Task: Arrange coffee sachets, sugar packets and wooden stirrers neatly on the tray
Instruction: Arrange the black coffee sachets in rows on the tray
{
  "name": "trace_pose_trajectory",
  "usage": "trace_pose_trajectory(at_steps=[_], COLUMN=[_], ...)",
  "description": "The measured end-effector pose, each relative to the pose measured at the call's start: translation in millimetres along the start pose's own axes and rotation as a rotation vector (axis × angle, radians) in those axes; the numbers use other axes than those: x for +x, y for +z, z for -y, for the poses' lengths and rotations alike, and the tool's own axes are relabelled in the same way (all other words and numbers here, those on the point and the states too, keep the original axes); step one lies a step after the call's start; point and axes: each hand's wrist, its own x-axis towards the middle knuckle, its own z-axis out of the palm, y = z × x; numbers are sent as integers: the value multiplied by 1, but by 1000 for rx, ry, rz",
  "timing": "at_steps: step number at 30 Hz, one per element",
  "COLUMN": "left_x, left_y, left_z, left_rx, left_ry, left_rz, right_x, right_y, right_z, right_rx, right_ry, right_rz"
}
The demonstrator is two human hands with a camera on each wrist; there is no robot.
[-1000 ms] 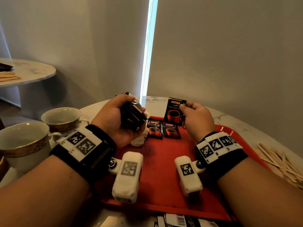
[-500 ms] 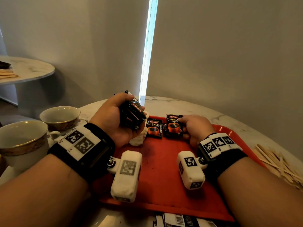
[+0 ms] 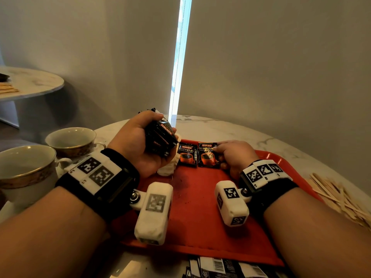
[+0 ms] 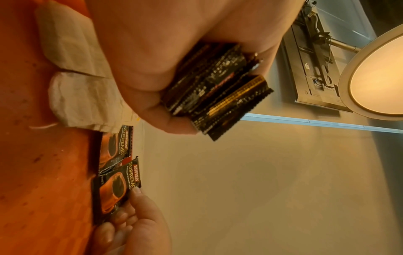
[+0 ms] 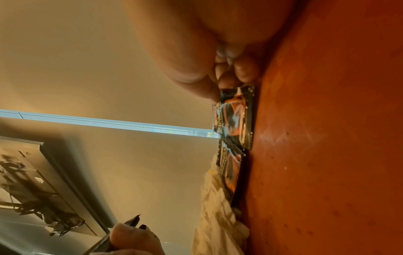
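Observation:
My left hand (image 3: 138,141) grips a stack of black coffee sachets (image 3: 162,135) above the far left corner of the red tray (image 3: 196,207); the left wrist view shows the stack (image 4: 216,89) fanned in my fingers. My right hand (image 3: 230,155) pinches the right edge of one coffee sachet (image 3: 207,155), which lies flat on the tray, partly over another. A second sachet (image 3: 187,155) lies just left of it. White paper packets (image 3: 168,167) sit under my left hand. The wooden stirrers (image 3: 337,197) lie loose on the table, right of the tray.
Two gold-rimmed cups (image 3: 72,137) (image 3: 26,167) stand on the marble table, left of the tray. Barcoded black packets (image 3: 220,267) lie at the tray's near edge. A wall rises close behind the table. A second round table (image 3: 30,85) stands far left.
My right hand has brought a sachet down from upright and laid it flat on the tray, over the right-hand one. The left hand has kept hold of its stack.

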Motion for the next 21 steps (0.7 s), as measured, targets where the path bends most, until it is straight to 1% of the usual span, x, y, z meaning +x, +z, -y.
trace_pose_trajectory(at_steps=[5, 11, 17, 21], left_x=[0, 0, 1, 1], left_y=[-1, 0, 1, 0], left_z=[-1, -1, 0, -1], left_rx=[-2, -9, -5, -7], left_ry=[-8, -9, -4, -14], left_rz=[14, 7, 5, 8], right_x=[1, 3, 4, 2], right_y=[0, 1, 2, 1], right_z=[0, -3, -3, -3], right_rx=[-4, 33, 51, 52], right_ry=[3, 27, 29, 42], right_rz=[10, -10, 24, 9])
